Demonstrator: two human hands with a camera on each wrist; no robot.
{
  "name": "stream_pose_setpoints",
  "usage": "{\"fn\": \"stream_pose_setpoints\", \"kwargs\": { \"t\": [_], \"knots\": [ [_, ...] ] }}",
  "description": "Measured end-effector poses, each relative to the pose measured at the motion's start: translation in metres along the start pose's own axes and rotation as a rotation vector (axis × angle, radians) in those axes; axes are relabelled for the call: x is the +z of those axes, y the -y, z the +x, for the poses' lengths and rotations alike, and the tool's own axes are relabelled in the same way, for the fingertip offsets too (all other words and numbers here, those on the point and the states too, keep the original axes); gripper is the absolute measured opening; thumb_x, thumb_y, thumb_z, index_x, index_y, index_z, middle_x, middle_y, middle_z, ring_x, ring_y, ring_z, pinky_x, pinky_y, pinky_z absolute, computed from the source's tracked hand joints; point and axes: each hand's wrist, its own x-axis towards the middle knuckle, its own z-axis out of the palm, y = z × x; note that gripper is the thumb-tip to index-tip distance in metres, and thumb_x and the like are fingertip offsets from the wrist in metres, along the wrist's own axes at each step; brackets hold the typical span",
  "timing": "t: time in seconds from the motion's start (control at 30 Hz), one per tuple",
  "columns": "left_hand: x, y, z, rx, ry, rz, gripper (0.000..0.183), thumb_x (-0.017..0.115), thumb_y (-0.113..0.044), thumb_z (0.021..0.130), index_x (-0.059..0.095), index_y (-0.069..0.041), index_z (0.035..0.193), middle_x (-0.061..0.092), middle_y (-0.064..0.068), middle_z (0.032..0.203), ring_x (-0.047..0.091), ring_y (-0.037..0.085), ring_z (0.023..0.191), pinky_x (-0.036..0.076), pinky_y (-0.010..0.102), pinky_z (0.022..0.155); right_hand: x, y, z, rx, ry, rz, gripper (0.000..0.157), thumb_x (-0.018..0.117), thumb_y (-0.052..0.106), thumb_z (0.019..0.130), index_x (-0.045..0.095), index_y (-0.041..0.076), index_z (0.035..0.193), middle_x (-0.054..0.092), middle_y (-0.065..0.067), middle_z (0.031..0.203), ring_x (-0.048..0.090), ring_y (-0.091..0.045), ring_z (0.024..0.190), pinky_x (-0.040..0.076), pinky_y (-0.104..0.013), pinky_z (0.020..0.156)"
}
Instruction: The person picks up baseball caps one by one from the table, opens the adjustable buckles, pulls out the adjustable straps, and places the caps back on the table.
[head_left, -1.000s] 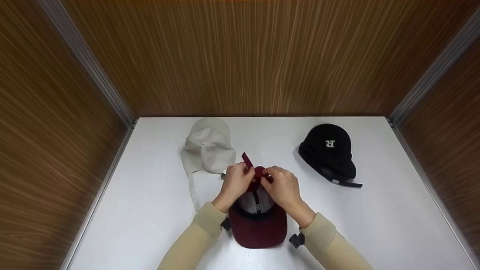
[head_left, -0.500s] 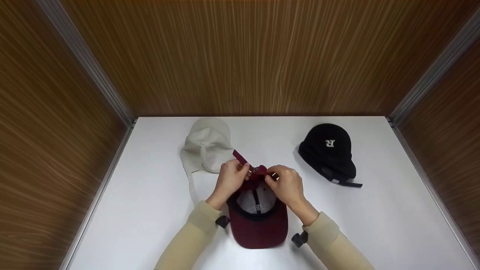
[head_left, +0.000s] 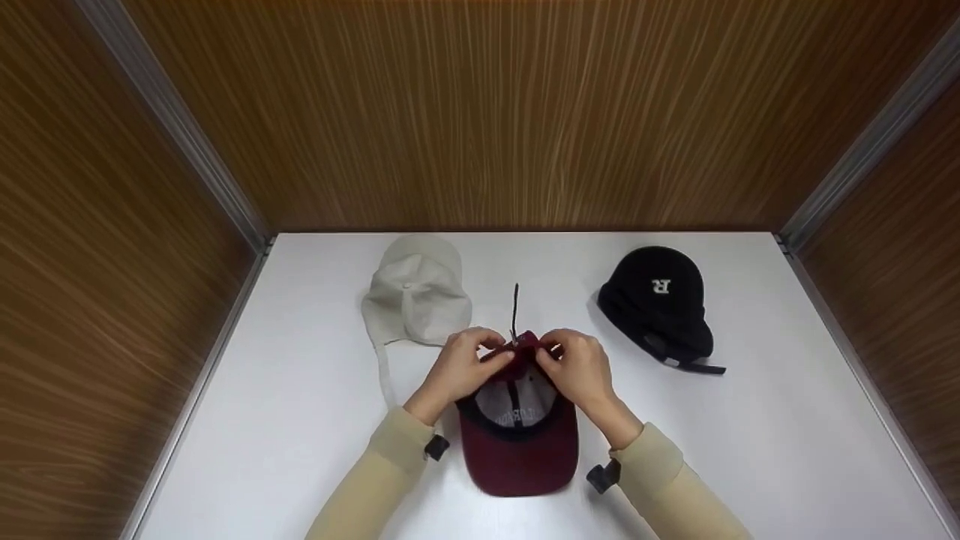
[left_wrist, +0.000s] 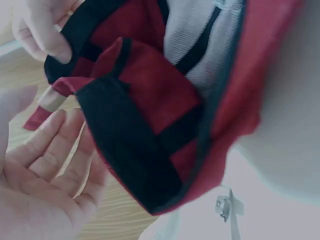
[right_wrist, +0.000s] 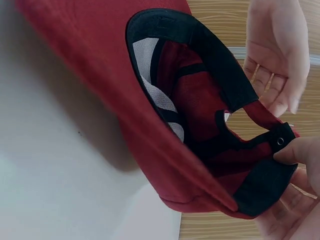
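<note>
A maroon baseball cap point(head_left: 519, 465) lies with its brim toward me and its grey-lined inside showing. My right hand point(head_left: 581, 375) pinches the rim at the back opening between thumb and fingers, beside a small snap point(right_wrist: 280, 141). At the other side of that opening is my left hand point(head_left: 457, 371). In the left wrist view its fingers point(left_wrist: 60, 150) are loosely extended against the back edge, the thumb apart from the cloth. The thin back strap point(head_left: 515, 307) points away from me, edge-on. A pale clasp point(left_wrist: 51, 99) sits on the strap.
A beige cap point(head_left: 420, 292) with a long trailing strap lies at the back left of the white table point(head_left: 750, 450). A black cap point(head_left: 660, 300) bearing a white letter R is at the back right. Wood-patterned panels point(head_left: 525, 112) enclose the table.
The strap's loose end has swung from pointing up-left to pointing straight away. My left hand has loosened its pinch on the strap. The right hand has shifted slightly right, still at the rim.
</note>
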Motion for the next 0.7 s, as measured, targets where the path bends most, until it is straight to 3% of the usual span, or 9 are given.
{"fn": "stream_pose_setpoints", "kwargs": {
  "t": [0.13, 0.3, 0.43, 0.7],
  "knots": [
    [0.003, 0.002, -0.006, 0.059, 0.015, 0.089, 0.023, 0.076, -0.021, 0.086, 0.072, -0.003, 0.100, 0.070, 0.009, 0.098, 0.064, 0.021, 0.094, 0.049, 0.036, 0.085, 0.000, -0.003, 0.000, -0.010, 0.013, 0.058, 0.005, 0.075, 0.004, 0.077, 0.072, 0.009, 0.079, 0.070, -0.001, 0.076, 0.063, -0.014, 0.063, 0.050, -0.032, 0.056],
    [0.005, 0.002, -0.009, 0.068, 0.029, 0.164, 0.020, 0.077, -0.020, 0.084, 0.071, -0.007, 0.099, 0.068, 0.006, 0.096, 0.063, 0.021, 0.091, 0.048, 0.036, 0.082, 0.000, -0.006, 0.001, -0.046, 0.031, 0.125, 0.012, 0.077, 0.000, 0.079, 0.071, 0.006, 0.089, 0.069, -0.002, 0.076, 0.062, -0.012, 0.061, 0.051, -0.030, 0.055],
    [0.008, 0.001, -0.010, 0.070, 0.036, 0.193, 0.018, 0.077, -0.020, 0.085, 0.072, -0.008, 0.097, 0.068, 0.002, 0.094, 0.063, 0.018, 0.089, 0.049, 0.034, 0.081, 0.002, -0.008, 0.001, -0.097, 0.023, 0.088, 0.020, 0.080, 0.000, 0.078, 0.073, 0.006, 0.096, 0.069, -0.001, 0.079, 0.062, -0.012, 0.064, 0.052, -0.030, 0.056],
    [0.012, -0.001, -0.009, 0.126, 0.022, 0.226, 0.014, 0.076, -0.019, 0.086, 0.073, -0.009, 0.096, 0.069, 0.001, 0.092, 0.065, 0.016, 0.087, 0.051, 0.032, 0.079, 0.003, -0.010, 0.002, -0.117, 0.010, -0.027, 0.011, 0.082, 0.016, 0.081, 0.076, 0.015, 0.091, 0.069, 0.004, 0.085, 0.061, -0.011, 0.063, 0.051, -0.031, 0.056]
  ]
}}
